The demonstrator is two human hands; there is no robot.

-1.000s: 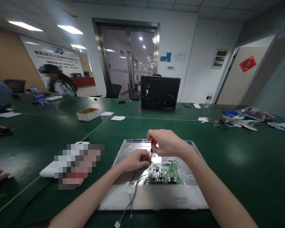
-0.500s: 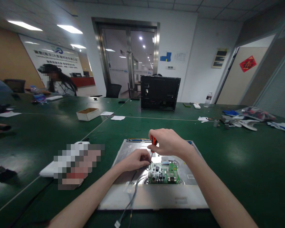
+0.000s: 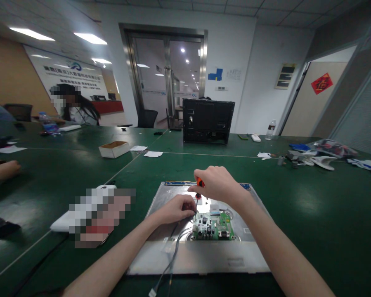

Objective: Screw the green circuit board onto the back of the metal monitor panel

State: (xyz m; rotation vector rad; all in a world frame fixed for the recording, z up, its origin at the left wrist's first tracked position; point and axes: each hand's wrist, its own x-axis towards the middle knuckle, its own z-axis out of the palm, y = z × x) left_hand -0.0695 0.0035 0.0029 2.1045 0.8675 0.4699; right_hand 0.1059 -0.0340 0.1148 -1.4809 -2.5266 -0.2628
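Nearest to us, a grey cable [image 3: 172,258] trails off the front edge of the metal panel [image 3: 200,258], which lies flat on the green table [image 3: 312,214]. On that panel sits a small green circuit board [image 3: 213,226], a little right of its middle. Our left hand [image 3: 176,209] rests on the panel just left of the board, fingers curled and pinched together at the board's upper left corner, right beside the tool tip; what they pinch is too small for us to tell. Above it our right hand [image 3: 216,184] is wrapped around the orange handle of a screwdriver [image 3: 198,190], held upright with its dark shaft pointing down to that same corner of the board.

Left of the panel we see a white object [image 3: 63,220] on the table, partly blurred out. At the far left edge another person's hand [image 3: 2,170] lies on the table, with a dark small item [image 3: 1,227] nearer to us.

Farther off stands an open cardboard box [image 3: 114,149] with white paper slips [image 3: 153,154] beside it, then a black monitor housing [image 3: 208,121] upright in the middle. To the right lie a water bottle [image 3: 271,129] and a heap of plastic parts and bags [image 3: 321,153]. A seated person [image 3: 74,108] works at the far left, before glass doors [image 3: 168,76].
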